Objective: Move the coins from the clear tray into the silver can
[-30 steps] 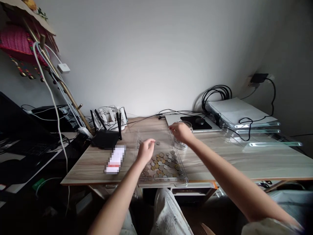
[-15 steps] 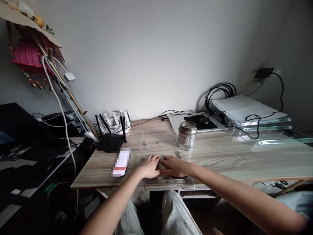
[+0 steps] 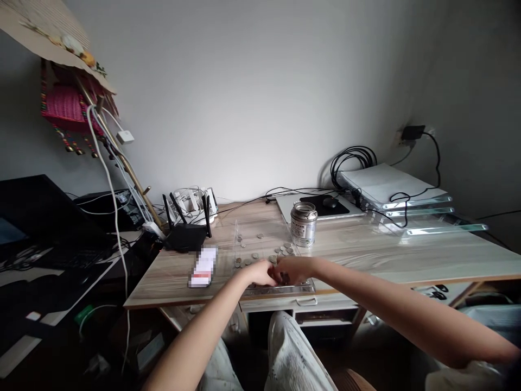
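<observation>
My left hand (image 3: pixel 262 271) and my right hand (image 3: pixel 296 268) meet at the near end of a clear plastic tray (image 3: pixel 264 224), fingers curled down and fingertips close together among coins. Both hands look closed on coins, though the palms hide most of what they hold. Loose silvery coins (image 3: pixel 255 256) lie flat in the tray, several beyond my left hand and a cluster (image 3: pixel 284 250) past my right. A metal can (image 3: pixel 303 225) with a label stands upright at the tray's right side.
A phone (image 3: pixel 202 267) lies left of the tray on the wooden desk (image 3: pixel 163 282), with a black router (image 3: pixel 185 238) behind it. Back right are a mouse (image 3: pixel 330 202) on a black pad and a stack of clear trays (image 3: pixel 427 212). Cables run along the wall.
My hands were spread over the coin pile; now their fingers are curled and drawn together at the tray's near edge. More coins show spread behind them. The view has shifted slightly.
</observation>
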`<control>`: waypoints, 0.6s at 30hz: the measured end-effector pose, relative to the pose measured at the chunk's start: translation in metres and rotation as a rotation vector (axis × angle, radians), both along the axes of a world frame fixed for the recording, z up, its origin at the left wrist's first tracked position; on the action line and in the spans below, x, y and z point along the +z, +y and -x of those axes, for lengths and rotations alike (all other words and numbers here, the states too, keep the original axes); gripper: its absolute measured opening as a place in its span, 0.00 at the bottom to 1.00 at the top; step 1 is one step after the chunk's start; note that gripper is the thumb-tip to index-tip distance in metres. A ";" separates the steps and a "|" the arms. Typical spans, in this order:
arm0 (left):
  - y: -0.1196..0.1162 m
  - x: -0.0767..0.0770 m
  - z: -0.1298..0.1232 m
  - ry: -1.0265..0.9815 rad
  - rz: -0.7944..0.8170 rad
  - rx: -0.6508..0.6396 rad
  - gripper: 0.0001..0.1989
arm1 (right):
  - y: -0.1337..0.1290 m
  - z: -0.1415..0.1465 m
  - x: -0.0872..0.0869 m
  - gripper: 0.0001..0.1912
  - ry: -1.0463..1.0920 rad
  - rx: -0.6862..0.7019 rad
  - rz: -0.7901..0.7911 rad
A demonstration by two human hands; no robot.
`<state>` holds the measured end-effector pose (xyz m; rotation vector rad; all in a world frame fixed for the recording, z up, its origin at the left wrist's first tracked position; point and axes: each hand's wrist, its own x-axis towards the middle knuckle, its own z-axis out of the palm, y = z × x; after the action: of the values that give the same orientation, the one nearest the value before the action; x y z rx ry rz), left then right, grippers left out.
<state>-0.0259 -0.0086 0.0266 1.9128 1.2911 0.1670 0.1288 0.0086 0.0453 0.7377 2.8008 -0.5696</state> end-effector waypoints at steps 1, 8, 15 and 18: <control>-0.002 0.001 -0.001 0.101 -0.045 -0.075 0.07 | -0.001 -0.001 0.001 0.11 -0.035 0.001 -0.045; -0.002 0.004 -0.008 0.147 -0.099 -0.173 0.20 | -0.003 -0.005 0.004 0.08 -0.258 -0.061 -0.163; 0.000 0.007 -0.009 0.166 -0.043 -0.234 0.10 | -0.004 -0.007 0.003 0.05 -0.244 -0.022 -0.171; -0.002 0.010 -0.009 0.199 0.002 -0.203 0.09 | 0.002 -0.007 -0.002 0.06 -0.215 -0.067 -0.118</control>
<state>-0.0174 -0.0102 0.0365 2.0854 1.2118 -0.1318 0.1357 0.0108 0.0433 0.8632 2.6362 -0.3157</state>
